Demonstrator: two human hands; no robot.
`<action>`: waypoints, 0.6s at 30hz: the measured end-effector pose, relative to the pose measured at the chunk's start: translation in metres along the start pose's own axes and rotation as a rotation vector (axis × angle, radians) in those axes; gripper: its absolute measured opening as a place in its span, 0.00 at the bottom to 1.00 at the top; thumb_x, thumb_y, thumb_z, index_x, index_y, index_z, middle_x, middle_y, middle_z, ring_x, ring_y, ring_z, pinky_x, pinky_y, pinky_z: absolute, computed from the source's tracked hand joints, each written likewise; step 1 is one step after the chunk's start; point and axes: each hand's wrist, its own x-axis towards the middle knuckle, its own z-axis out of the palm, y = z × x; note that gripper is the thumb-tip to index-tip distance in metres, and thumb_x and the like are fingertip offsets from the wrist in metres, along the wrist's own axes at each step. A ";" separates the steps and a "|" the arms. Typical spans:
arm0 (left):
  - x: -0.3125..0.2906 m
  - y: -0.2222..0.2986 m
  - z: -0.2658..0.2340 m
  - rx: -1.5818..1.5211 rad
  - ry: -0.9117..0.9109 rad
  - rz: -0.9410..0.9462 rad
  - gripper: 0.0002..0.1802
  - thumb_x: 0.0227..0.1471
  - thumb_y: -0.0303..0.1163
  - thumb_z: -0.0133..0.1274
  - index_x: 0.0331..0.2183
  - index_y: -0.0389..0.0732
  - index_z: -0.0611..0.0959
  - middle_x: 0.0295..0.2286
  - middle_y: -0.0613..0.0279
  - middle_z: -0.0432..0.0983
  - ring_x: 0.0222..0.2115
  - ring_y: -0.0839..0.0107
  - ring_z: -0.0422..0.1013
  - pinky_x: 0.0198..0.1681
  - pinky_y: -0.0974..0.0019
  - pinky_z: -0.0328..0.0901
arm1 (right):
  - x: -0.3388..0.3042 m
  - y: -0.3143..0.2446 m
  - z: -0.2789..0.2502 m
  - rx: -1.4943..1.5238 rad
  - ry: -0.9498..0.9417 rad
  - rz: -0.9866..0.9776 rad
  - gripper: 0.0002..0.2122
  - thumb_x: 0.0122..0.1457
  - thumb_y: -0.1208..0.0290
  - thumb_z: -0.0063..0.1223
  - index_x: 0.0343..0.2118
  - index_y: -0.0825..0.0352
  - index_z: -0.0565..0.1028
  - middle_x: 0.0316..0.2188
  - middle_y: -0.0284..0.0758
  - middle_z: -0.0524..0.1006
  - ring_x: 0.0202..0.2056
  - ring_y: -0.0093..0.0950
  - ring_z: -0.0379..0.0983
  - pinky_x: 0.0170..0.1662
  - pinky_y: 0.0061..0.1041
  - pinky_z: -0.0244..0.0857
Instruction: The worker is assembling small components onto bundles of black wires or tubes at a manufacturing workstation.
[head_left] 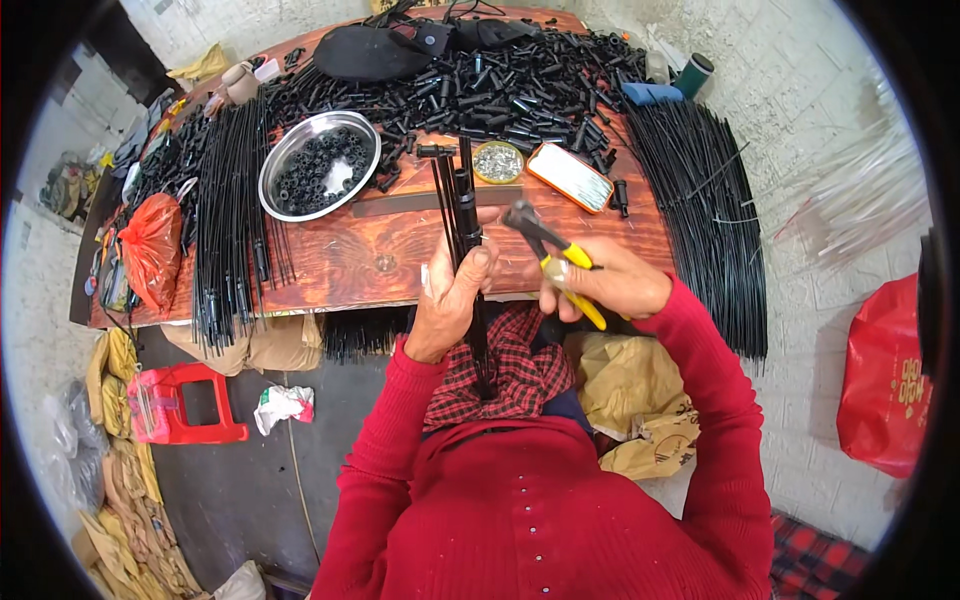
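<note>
Above my lap, my left hand (447,298) is closed round a bundle of thin black rods (447,200) with black tubular plastic fittings (466,208) on it. The bundle stands nearly upright; its lower end hangs below the table edge, over a checked cloth (520,362). Just to the right, my right hand (622,282) grips pliers (578,258) with yellow handles. Their dark jaws point up and left towards the bundle, a small gap away from it. Whether any small part sits in the jaws is too blurred to tell.
On the wooden table (330,262) are a steel bowl (270,190) of black rings, a round tin (498,162) of small metal pieces and an orange-rimmed tray (570,178) of pins. Black fittings (480,100) heap behind. Long black rods (700,200) overhang at right, others (228,210) at left.
</note>
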 end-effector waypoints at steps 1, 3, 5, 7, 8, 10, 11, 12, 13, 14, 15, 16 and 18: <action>0.000 -0.001 0.000 -0.013 0.002 0.001 0.27 0.63 0.41 0.48 0.56 0.34 0.66 0.28 0.71 0.63 0.25 0.83 0.59 0.28 0.77 0.57 | -0.002 0.001 -0.001 -0.031 -0.035 0.034 0.14 0.67 0.62 0.45 0.45 0.70 0.71 0.32 0.36 0.78 0.28 0.20 0.75 0.31 0.19 0.68; 0.001 0.000 0.001 -0.024 0.000 0.005 0.26 0.63 0.41 0.48 0.55 0.34 0.67 0.27 0.71 0.63 0.25 0.83 0.59 0.28 0.77 0.56 | -0.005 -0.005 0.001 -0.055 -0.051 0.055 0.12 0.67 0.63 0.45 0.42 0.69 0.72 0.32 0.34 0.78 0.29 0.20 0.75 0.34 0.20 0.71; 0.000 0.000 0.001 0.001 0.011 -0.026 0.26 0.63 0.40 0.48 0.56 0.34 0.66 0.27 0.71 0.63 0.24 0.83 0.58 0.28 0.77 0.56 | -0.005 -0.007 0.003 -0.123 -0.082 0.026 0.11 0.67 0.66 0.44 0.40 0.70 0.71 0.33 0.35 0.78 0.30 0.21 0.76 0.36 0.22 0.71; -0.001 -0.001 0.001 0.002 0.005 -0.026 0.25 0.64 0.40 0.48 0.55 0.34 0.67 0.26 0.72 0.63 0.24 0.83 0.58 0.28 0.77 0.56 | -0.004 -0.005 0.001 -0.138 -0.089 0.006 0.10 0.67 0.69 0.43 0.41 0.71 0.71 0.35 0.36 0.79 0.31 0.22 0.76 0.37 0.24 0.71; -0.001 0.000 0.002 0.001 0.006 -0.025 0.25 0.64 0.39 0.47 0.55 0.34 0.67 0.26 0.72 0.63 0.24 0.83 0.58 0.28 0.77 0.56 | -0.003 -0.006 0.001 -0.177 -0.090 -0.005 0.10 0.66 0.70 0.43 0.41 0.72 0.71 0.35 0.36 0.79 0.31 0.22 0.76 0.37 0.24 0.72; -0.001 0.004 0.007 0.024 0.019 -0.026 0.25 0.63 0.41 0.48 0.55 0.34 0.67 0.25 0.71 0.62 0.24 0.82 0.58 0.28 0.75 0.56 | -0.003 -0.007 0.000 -0.215 -0.087 -0.020 0.10 0.66 0.70 0.43 0.41 0.72 0.72 0.35 0.37 0.79 0.32 0.23 0.77 0.38 0.25 0.72; -0.001 0.006 0.009 0.046 0.039 -0.026 0.26 0.63 0.42 0.48 0.54 0.33 0.67 0.24 0.71 0.61 0.24 0.81 0.57 0.28 0.74 0.56 | -0.003 -0.009 -0.001 -0.229 -0.097 -0.030 0.10 0.66 0.70 0.43 0.42 0.72 0.72 0.35 0.37 0.79 0.32 0.23 0.77 0.38 0.25 0.72; -0.002 0.006 0.008 0.050 0.039 -0.025 0.26 0.63 0.42 0.48 0.54 0.33 0.67 0.24 0.71 0.61 0.24 0.81 0.57 0.28 0.74 0.56 | -0.003 -0.010 -0.001 -0.243 -0.106 -0.039 0.10 0.66 0.70 0.43 0.42 0.72 0.71 0.35 0.37 0.79 0.32 0.23 0.77 0.38 0.25 0.72; -0.002 0.005 0.008 0.051 0.045 -0.035 0.26 0.63 0.42 0.48 0.54 0.33 0.67 0.25 0.71 0.62 0.24 0.81 0.58 0.28 0.74 0.56 | -0.003 -0.011 -0.001 -0.242 -0.106 -0.043 0.10 0.66 0.70 0.43 0.42 0.72 0.71 0.35 0.37 0.79 0.32 0.23 0.77 0.38 0.25 0.72; -0.002 0.005 0.007 0.053 0.051 -0.045 0.26 0.63 0.42 0.48 0.54 0.33 0.67 0.25 0.70 0.62 0.24 0.81 0.58 0.28 0.74 0.56 | -0.003 -0.011 0.000 -0.253 -0.104 -0.047 0.10 0.66 0.70 0.43 0.42 0.72 0.72 0.35 0.37 0.79 0.32 0.23 0.77 0.38 0.25 0.72; -0.001 0.004 0.007 0.055 0.049 -0.044 0.26 0.63 0.42 0.48 0.54 0.33 0.67 0.25 0.70 0.62 0.24 0.81 0.58 0.28 0.74 0.56 | -0.003 -0.012 0.000 -0.263 -0.101 -0.051 0.10 0.66 0.70 0.43 0.42 0.72 0.72 0.35 0.37 0.79 0.32 0.23 0.77 0.38 0.25 0.72; -0.001 0.003 0.006 0.066 0.051 -0.040 0.26 0.63 0.42 0.47 0.54 0.33 0.67 0.25 0.70 0.62 0.24 0.81 0.58 0.28 0.74 0.57 | -0.002 -0.011 -0.001 -0.262 -0.100 -0.053 0.10 0.66 0.70 0.43 0.42 0.72 0.72 0.35 0.37 0.79 0.32 0.23 0.77 0.38 0.25 0.72; -0.001 0.002 0.007 0.076 0.050 -0.042 0.25 0.63 0.41 0.47 0.54 0.33 0.67 0.25 0.70 0.63 0.24 0.81 0.58 0.28 0.74 0.57 | -0.002 -0.008 -0.002 -0.247 -0.090 -0.061 0.10 0.66 0.71 0.43 0.42 0.72 0.72 0.35 0.36 0.79 0.32 0.23 0.77 0.38 0.25 0.72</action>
